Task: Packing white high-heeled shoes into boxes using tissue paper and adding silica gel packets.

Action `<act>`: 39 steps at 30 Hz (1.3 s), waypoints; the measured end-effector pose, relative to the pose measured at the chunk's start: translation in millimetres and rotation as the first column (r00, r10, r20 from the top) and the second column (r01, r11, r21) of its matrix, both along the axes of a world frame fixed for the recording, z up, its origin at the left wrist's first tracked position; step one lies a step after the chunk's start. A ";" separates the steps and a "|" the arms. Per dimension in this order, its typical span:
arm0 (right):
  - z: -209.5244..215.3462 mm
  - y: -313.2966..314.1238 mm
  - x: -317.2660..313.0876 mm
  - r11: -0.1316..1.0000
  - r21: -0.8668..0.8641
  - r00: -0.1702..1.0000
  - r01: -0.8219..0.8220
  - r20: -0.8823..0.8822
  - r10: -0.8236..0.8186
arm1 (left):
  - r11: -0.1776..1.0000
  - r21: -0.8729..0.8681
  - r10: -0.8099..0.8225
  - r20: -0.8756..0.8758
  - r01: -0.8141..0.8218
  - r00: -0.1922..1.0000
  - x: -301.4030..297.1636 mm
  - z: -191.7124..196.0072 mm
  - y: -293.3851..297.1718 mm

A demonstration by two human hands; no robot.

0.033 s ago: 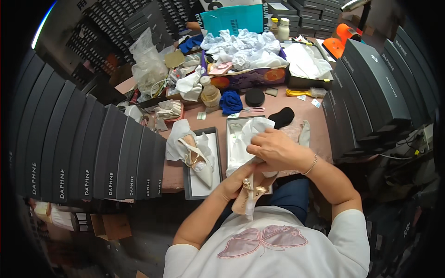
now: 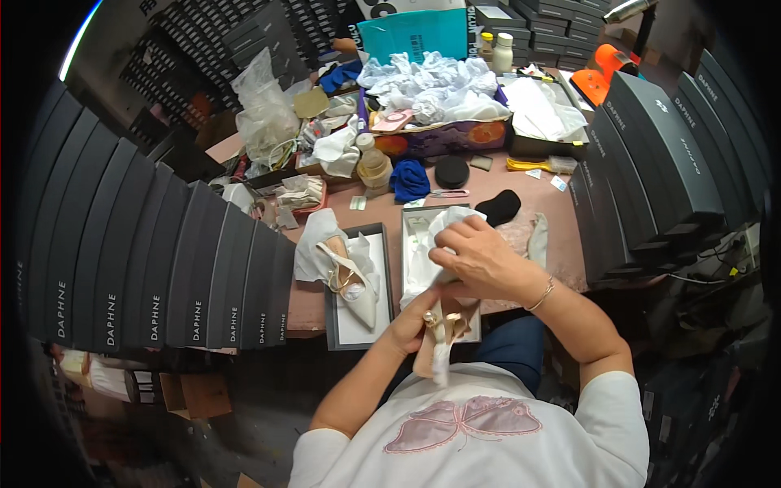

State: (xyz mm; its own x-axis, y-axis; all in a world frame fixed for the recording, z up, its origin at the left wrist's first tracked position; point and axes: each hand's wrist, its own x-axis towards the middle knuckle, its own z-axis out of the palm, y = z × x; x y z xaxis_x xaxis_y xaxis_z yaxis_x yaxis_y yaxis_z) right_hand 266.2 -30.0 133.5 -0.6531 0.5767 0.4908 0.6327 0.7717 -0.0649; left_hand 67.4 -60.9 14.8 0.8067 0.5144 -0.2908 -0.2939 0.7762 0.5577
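Note:
A strappy shoe (image 2: 445, 337) with gold-coloured ornaments and white wrapping on its strap is in my left hand (image 2: 413, 327), close to my body. The fingers of that hand wrap round the shoe, and its toe is hidden. Just above it my right hand (image 2: 476, 259) is closed, fingers bent down against the toe end; what it holds, if anything, cannot be made out. Its matching white pointed shoe (image 2: 358, 307) lies on tissue over a shoe box part (image 2: 333, 335) at the left. Behind my hands stands an open white-lined box (image 2: 413, 236) with white tissue paper (image 2: 447, 218).
Dark shoe boxes (image 2: 163, 260) stand in a row at the left, and more boxes (image 2: 651, 163) are stacked at the right. Farther back are a carton of crumpled paper (image 2: 439, 140), a bottle (image 2: 374, 168), a blue cloth (image 2: 408, 180), a round black tin (image 2: 451, 172) and a black pad (image 2: 499, 207).
The shoe in my left hand has tilted slightly, its strap end shifting a little. My right hand has moved slightly at the toe end. The whole view has shifted a little.

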 end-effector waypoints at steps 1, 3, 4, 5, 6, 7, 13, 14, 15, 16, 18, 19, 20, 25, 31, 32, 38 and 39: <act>-11.3 -2.7 -6.9 0.998 -0.054 1.000 0.019 -0.019 -0.020 | 0.992 -0.064 0.112 0.027 -0.111 0.993 -2.4 4.8 -3.1; -42.2 -15.1 -21.0 0.985 -0.167 0.997 0.046 -0.045 -0.055 | 0.970 -0.005 0.242 -0.020 -0.242 0.970 -14.9 -12.5 -16.3; -55.2 -22.3 -27.8 0.967 -0.234 0.994 0.099 -0.017 -0.105 | 0.952 0.076 0.298 -0.012 -0.297 0.954 -11.1 3.4 -25.5; -69.9 -22.8 -32.7 0.961 -0.252 0.988 0.116 -0.073 -0.139 | 0.943 -0.022 0.330 -0.070 -0.332 0.941 -9.2 -0.1 -33.7; -80.4 -20.5 -39.8 0.955 -0.266 0.976 0.131 -0.134 -0.171 | 0.928 -0.043 0.367 -0.059 -0.370 0.928 -10.8 -5.3 -39.1; -88.5 -21.3 -44.4 0.948 -0.281 0.959 0.146 -0.194 -0.205 | 0.912 -0.064 0.403 -0.048 -0.405 0.914 -11.8 -8.5 -43.6; -91.8 -38.6 -16.5 0.593 -0.650 0.626 -0.476 -0.724 -0.290 | 0.802 -0.192 0.546 -0.152 -0.566 0.824 -40.8 -20.9 -53.3; -90.2 -29.8 -9.5 0.607 -0.703 0.576 -0.370 -0.686 -0.444 | 0.776 -0.257 0.573 -0.095 -0.576 0.814 -42.0 -23.9 -47.8; -85.3 -14.4 -2.7 0.608 -0.751 0.497 -0.258 -0.643 -0.582 | 0.761 -0.217 0.596 -0.137 -0.611 0.791 -42.4 -16.2 -44.7; -83.7 1.4 -5.2 0.703 -0.707 0.709 0.072 -0.459 -0.535 | 0.784 -0.191 0.574 -0.141 -0.591 0.807 -42.8 -20.0 -44.8; -168.7 26.9 -9.7 0.861 -0.388 0.921 0.328 -0.069 -0.383 | 0.809 -0.155 0.549 -0.143 -0.567 0.823 -38.5 -18.2 -46.9; -208.1 32.1 -14.2 0.871 -0.310 0.924 0.381 0.136 -0.356 | 0.801 -0.141 0.567 -0.133 -0.582 0.813 -34.0 -11.6 -48.5; -206.0 32.1 -19.7 0.871 -0.347 0.938 0.347 0.145 -0.316 | 0.790 -0.127 0.588 -0.118 -0.600 0.800 -32.0 -8.6 -48.2; -92.6 -0.6 -49.6 0.663 -0.726 0.849 -0.181 -0.455 -0.267 | 0.762 0.034 0.645 -0.117 -0.646 0.755 -39.1 -17.5 -48.6; -119.9 -33.9 -90.8 0.787 -0.591 0.958 -0.179 -0.288 0.001 | 0.678 0.109 0.733 -0.182 -0.727 0.656 3.2 -9.1 -70.6; -124.3 -30.7 -93.5 0.784 -0.597 0.970 -0.172 -0.242 0.028 | 0.679 0.059 0.727 -0.195 -0.732 0.658 4.3 -5.2 -70.0; -103.6 -43.1 -96.6 0.648 -0.727 0.943 -0.230 -0.331 -0.037 | 0.740 0.036 0.656 -0.261 -0.672 0.708 -33.3 1.9 -49.9; -96.7 -51.6 -95.0 0.641 -0.736 0.947 -0.217 -0.318 -0.044 | 0.731 0.129 0.681 -0.200 -0.670 0.704 -42.4 -16.9 -31.2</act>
